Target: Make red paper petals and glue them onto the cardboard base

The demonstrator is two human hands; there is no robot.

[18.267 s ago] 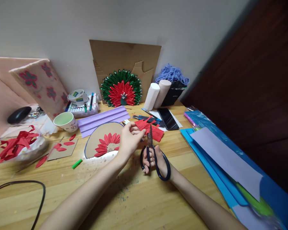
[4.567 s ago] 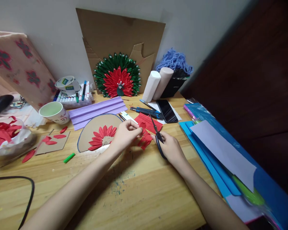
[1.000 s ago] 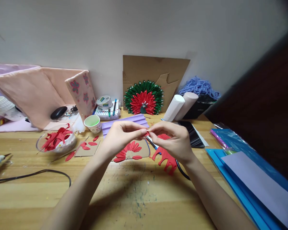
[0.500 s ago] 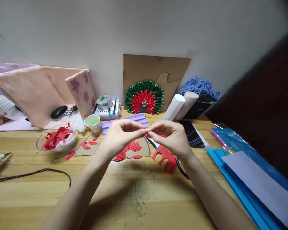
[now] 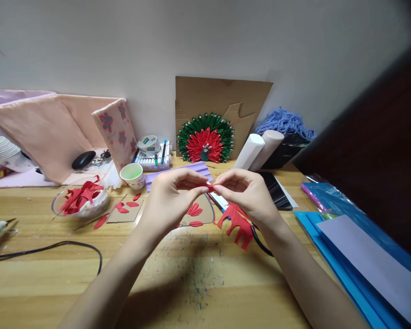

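Note:
Both my hands are raised over the wooden table, pinching one small red paper piece between thumbs and forefingers. My left hand grips its left end, my right hand its right end. Below them lies a cardboard half-disc with red paper petals glued on. A cut red paper strip and black-handled scissors lie just under my right wrist.
A clear bowl of red scraps, a green-lined cup, markers and purple folded paper stand behind. A red-green paper fan leans on cardboard. A phone, blue sheets lie right; a black cable left.
My hands have risen slightly and drawn apart a little, still pinching the red piece. Much earlier my right hand held the scissors, which now lie on the table.

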